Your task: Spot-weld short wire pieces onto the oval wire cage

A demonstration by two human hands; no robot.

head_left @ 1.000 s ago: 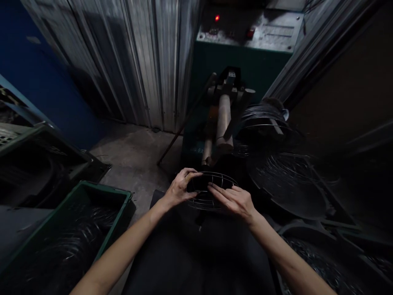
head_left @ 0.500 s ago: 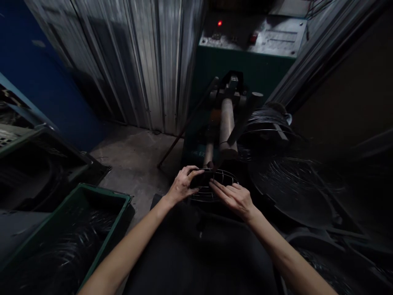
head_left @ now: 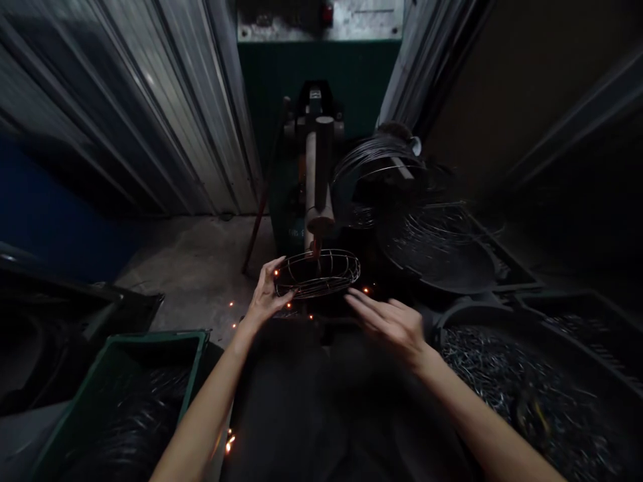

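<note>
A round wire frame (head_left: pixel 319 293) of thin metal rings and cross wires sits at the electrode tip of a spot welding machine (head_left: pixel 319 217). My left hand (head_left: pixel 266 291) grips its left side, thumb at the near rim and fingers at the far side. Just off the frame's right edge is my right hand (head_left: pixel 389 321), fingers stretched out, slightly blurred and apparently holding nothing. Orange sparks (head_left: pixel 289 306) fly around the frame and past my left forearm.
To the right stand a tub of short wire pieces (head_left: pixel 532 395), a dark round tray (head_left: pixel 437 261) with loose wires, and a wire coil (head_left: pixel 376 150). A green crate (head_left: pixel 198 361) holding wire rings is at lower left. Corrugated metal sheeting (head_left: pixel 175 100) rises behind.
Sparks have appeared around the wire frame. My right hand has come off the frame to the right, while my left keeps hold. The view has turned rightward and down.
</note>
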